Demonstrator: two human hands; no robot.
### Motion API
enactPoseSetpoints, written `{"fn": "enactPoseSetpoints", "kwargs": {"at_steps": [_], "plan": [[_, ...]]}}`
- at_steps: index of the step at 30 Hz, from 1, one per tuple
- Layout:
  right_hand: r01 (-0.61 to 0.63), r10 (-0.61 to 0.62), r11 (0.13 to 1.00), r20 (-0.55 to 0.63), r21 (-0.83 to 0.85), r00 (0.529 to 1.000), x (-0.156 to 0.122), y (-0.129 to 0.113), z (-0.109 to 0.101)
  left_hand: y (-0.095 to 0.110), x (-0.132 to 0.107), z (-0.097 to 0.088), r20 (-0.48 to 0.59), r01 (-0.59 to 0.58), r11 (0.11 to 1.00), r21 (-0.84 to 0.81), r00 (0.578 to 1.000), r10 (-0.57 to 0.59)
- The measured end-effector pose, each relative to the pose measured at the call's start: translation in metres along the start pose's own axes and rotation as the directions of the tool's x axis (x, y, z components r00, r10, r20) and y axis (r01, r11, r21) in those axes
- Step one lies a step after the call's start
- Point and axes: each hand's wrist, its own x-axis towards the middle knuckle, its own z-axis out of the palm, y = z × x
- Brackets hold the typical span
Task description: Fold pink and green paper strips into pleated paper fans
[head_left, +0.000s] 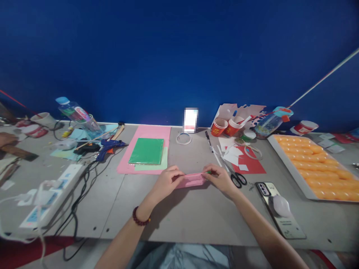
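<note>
Between my two hands, just above the grey table, is a folded strip of pink paper (192, 181). My left hand (171, 181) pinches its left end between thumb and fingers. At the right end, my right hand (220, 178) is closed on the paper, and a thin green piece (206, 172) shows at those fingertips. What that green piece is I cannot make out. Black-handled scissors (238, 180) lie just right of my right hand. Beyond my left hand, a green paper pack (147, 151) rests on light green and pink sheets (126, 160).
On the left are a blue glue gun (108, 147), a power strip (56, 198) with cables and a tilted bottle (80, 114). To the right lie a phone (280, 211), red paper (256, 164), paper cups (219, 127) and a tray of orange balls (311, 198). A person's hand (9, 144) shows far left.
</note>
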Motion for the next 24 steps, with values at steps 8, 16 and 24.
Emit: {"fn": "enactPoseSetpoints", "kwargs": {"at_steps": [8,16,24], "plan": [[-0.03,0.03,1.0,0.02,0.005,0.999,-0.001,-0.005,0.003,0.002,0.002,0.003,-0.044,-0.078,0.976,0.206,0.995,0.089],[0.103,-0.105,0.993,-0.014,-0.062,0.994,-0.004,-0.009,0.008,0.003,0.003,0.012,-0.052,-0.142,0.92,0.364,0.984,0.172],[0.121,-0.123,0.988,-0.017,-0.099,0.992,-0.006,-0.007,0.012,-0.002,0.003,0.014,-0.044,-0.203,0.9,0.385,0.97,0.238]]}}
